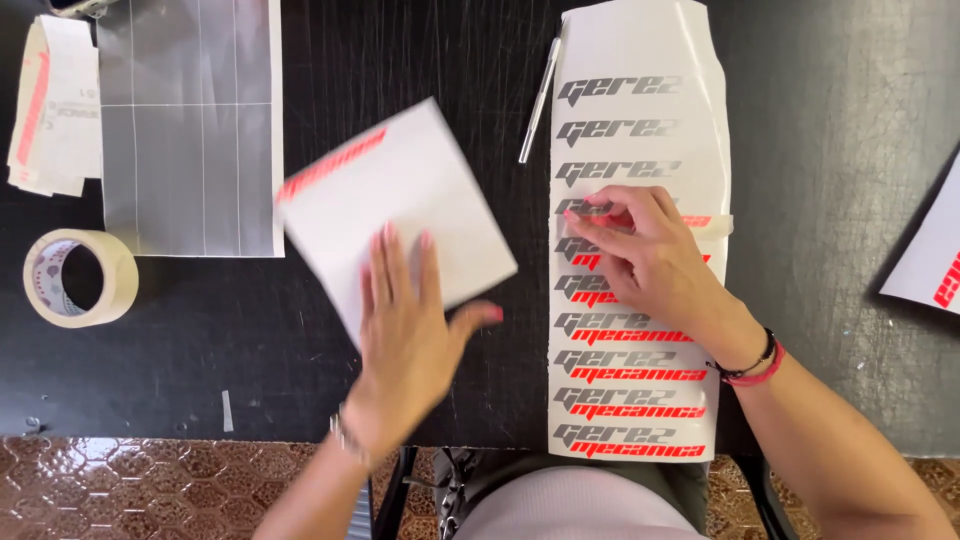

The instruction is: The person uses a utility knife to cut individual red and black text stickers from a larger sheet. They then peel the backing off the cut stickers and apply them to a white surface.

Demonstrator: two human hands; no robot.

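Note:
My left hand [405, 330] lies flat, fingers spread, on a white square sheet [400, 200] with a red strip along its upper left edge. The sheet is tilted on the black table. My right hand [650, 255] presses on a long white sticker sheet [640, 130] carrying rows of grey and red lettering. Its fingertips pinch or press a strip of clear tape [715, 226] with a red decal across one row; the exact grip is unclear.
A roll of tape [78, 278] sits at the left edge. A grey gridded sheet [190, 120] and a stack of white slips [55, 105] lie at top left. A slim metal pen-like tool [538, 100] lies beside the sticker sheet. Another white sheet [930, 255] is at right.

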